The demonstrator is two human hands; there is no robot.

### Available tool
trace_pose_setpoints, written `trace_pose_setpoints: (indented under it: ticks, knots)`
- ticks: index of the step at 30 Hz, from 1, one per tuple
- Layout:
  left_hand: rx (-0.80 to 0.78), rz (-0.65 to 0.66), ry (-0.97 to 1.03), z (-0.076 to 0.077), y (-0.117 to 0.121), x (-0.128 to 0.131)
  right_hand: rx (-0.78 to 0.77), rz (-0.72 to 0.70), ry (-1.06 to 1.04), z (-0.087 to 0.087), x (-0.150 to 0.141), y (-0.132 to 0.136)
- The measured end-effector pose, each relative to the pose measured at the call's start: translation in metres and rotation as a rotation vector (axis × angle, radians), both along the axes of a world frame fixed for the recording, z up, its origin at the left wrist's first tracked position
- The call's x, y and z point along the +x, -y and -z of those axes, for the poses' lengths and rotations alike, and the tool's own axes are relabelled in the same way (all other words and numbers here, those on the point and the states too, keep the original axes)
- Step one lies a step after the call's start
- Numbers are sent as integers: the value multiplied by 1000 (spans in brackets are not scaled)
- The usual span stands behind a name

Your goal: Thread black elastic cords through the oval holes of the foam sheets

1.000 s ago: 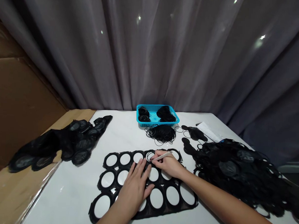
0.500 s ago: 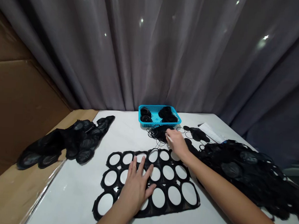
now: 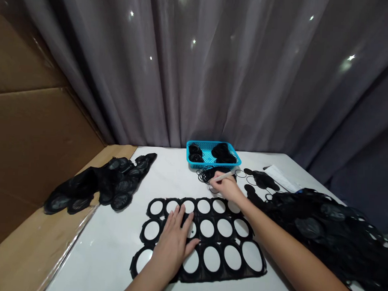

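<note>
A black fabric sheet [image 3: 203, 238] with rows of round cut-out holes lies flat on the white table [image 3: 119, 236]. My left hand [image 3: 173, 239] rests on its left half, fingers spread. Beyond the sheet's far edge, my right hand [image 3: 226, 186] pinches a white pen-like stick [image 3: 224, 176], tilted up to the right. A thin black ring [image 3: 213, 189] shows just below those fingers; whether they touch it, I cannot tell. Right behind that hand is a tangled heap of thin black rings [image 3: 207, 174].
A blue basket [image 3: 212, 164] with black ring bundles stands at the back. Loose black discs [image 3: 266, 181] and white paper [image 3: 282, 178] lie to the right, near a large black fabric pile [image 3: 319, 228]. More black fabric [image 3: 105, 182] lies left, partly on cardboard [image 3: 71, 226].
My right hand has drawn slightly back from the ring heap, and the white stick now points up to the right. My left hand stays on the sheet. The view has shifted a little.
</note>
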State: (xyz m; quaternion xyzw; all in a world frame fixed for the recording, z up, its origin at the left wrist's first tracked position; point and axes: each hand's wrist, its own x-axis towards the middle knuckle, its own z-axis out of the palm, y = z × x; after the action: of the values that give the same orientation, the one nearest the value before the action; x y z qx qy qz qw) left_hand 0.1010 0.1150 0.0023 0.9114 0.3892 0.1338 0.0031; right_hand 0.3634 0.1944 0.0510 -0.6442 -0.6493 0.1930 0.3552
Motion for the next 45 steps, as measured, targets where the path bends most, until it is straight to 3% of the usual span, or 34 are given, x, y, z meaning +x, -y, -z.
trace_pose_setpoints:
  ticks: [5,12,17,23,25,28,31,35,41,45]
  knots:
    - [31,16,-13,3,0,-17,-143,-335,-241,19,-52,32]
    - [34,0,7,6,3,-15,-184,-396,-265,25,-67,46]
    - [35,-5,10,8,3,-16,-106,-407,-134,28,-67,48]
    - [42,-59,15,15,4,-17,164,-672,338,35,-68,50]
    - [46,-75,-1,16,3,-17,187,-597,422,31,-62,36]
    - [51,-85,-17,17,3,-16,151,-194,293,20,-42,2]
    - [46,-79,-9,15,4,-16,135,-14,182,10,-25,-26]
    - [43,-76,57,12,2,-27,44,-68,60,12,-35,-29]
    - [79,-140,85,9,2,-58,-114,-374,-131,23,-93,8]
    - [74,-149,57,12,6,-62,-181,-516,-234,21,-113,25]
